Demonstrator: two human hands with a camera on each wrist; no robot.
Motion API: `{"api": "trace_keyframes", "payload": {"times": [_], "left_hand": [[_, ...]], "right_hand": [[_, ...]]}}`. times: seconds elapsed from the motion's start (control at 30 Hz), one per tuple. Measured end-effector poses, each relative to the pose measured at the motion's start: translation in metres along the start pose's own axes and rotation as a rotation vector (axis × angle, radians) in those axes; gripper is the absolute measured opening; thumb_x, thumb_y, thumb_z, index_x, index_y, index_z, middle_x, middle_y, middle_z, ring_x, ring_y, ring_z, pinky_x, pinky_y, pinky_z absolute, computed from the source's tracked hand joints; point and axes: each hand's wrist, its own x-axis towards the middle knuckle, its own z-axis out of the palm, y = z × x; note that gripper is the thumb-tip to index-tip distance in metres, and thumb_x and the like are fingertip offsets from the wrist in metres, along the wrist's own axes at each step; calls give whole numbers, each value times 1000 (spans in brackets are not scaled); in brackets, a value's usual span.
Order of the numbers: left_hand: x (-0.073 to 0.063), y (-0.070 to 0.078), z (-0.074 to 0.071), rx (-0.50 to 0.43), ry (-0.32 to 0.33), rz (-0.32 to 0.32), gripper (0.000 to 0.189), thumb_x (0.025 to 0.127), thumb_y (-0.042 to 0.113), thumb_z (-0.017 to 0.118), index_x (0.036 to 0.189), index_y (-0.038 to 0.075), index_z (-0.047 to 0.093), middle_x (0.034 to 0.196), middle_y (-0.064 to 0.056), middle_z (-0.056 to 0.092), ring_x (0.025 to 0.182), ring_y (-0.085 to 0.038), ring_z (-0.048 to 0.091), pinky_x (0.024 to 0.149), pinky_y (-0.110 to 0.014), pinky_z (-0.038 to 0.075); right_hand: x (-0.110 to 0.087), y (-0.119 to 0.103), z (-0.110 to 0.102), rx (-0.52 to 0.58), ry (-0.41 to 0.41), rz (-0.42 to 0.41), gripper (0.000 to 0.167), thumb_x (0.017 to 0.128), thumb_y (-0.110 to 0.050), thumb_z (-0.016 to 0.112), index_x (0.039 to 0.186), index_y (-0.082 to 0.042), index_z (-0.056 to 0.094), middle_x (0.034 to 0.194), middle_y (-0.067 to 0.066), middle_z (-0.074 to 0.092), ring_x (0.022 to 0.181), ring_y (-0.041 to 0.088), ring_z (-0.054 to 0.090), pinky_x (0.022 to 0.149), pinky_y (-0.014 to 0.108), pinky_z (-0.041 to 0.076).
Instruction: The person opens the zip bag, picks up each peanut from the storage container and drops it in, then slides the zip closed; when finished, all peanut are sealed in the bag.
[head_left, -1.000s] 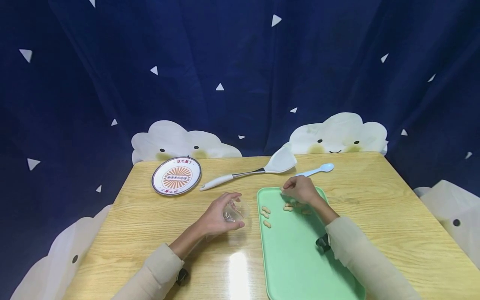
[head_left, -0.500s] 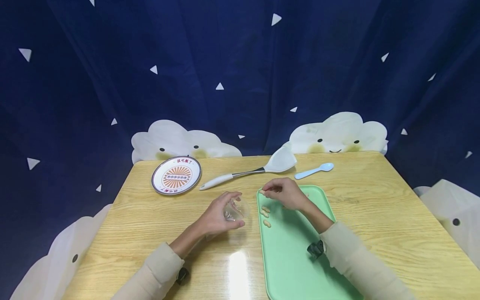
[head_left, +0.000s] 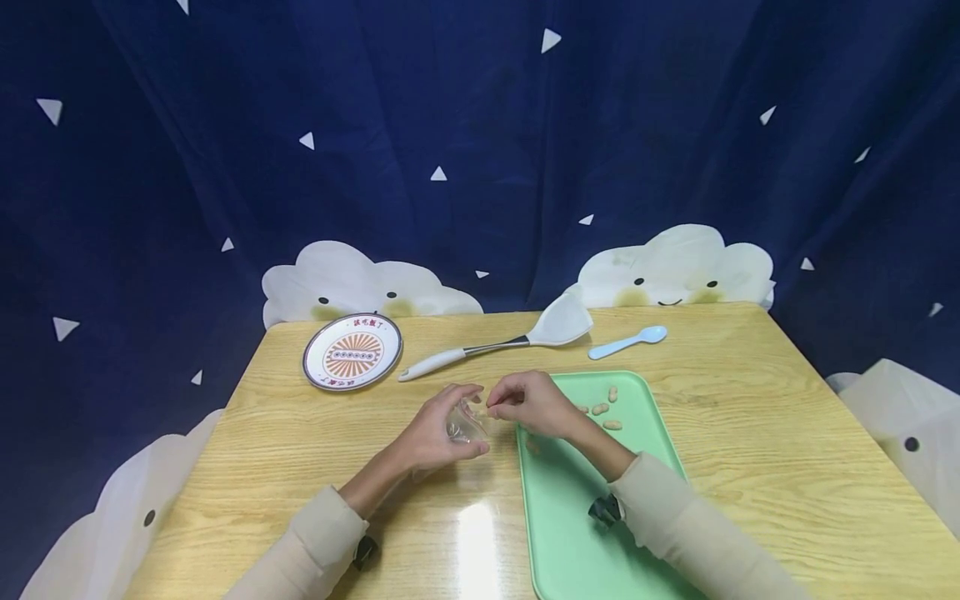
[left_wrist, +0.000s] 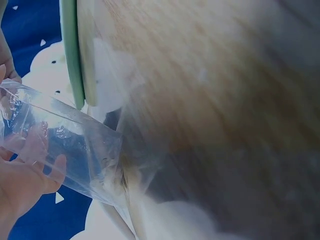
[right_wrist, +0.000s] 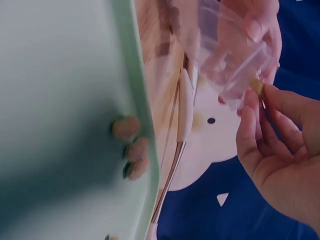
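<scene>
My left hand holds a clear plastic bag with its mouth spread, just left of the green tray. In the left wrist view the bag hangs down toward the table, the left hand at its upper end. At the bag's mouth is my right hand, which pinches a peanut between thumb and fingertips. Several unshelled peanuts lie in the far part of the tray. Others, near its left rim, are partly hidden by the right hand in the head view.
Behind the hands a white-headed spatula lies across the wooden table. A light blue spoon lies beyond the tray, and a patterned plate stands at the back left. A dark blue curtain hangs behind the table.
My right hand has moved left from the tray's far part, past its left corner, to the bag's mouth, bringing a peanut. The left hand and the bag have stayed in place.
</scene>
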Motion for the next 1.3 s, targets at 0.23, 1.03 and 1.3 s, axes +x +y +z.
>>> {"api": "trace_keyframes", "payload": {"times": [0.23,1.03,1.3], "left_hand": [[0,-1,0,0,5,11,78,69,34,80,136,11,47,130,-6,55,120,-25,52,103,-47,42],[1,-1,1,13,15,13,81,69,33,80,137,7,45,122,-5,58,118,-27,54,102,-47,42],[0,0,1,8,8,-5,81,68,33,80,138,10,45,125,-6,58,120,-27,53,104,-48,41]], "right_hand": [[3,-8,8,-23,-12,-40,6,83,-15,72,84,-10,73,82,2,73,74,3,63,69,17,53],[-12,45,-33,-128,105,89,5,80,-12,73,81,-7,73,75,0,72,66,3,60,60,21,49],[-13,57,-25,-217,66,208,5,78,-8,74,80,-4,72,72,4,70,61,6,57,54,21,46]]}}
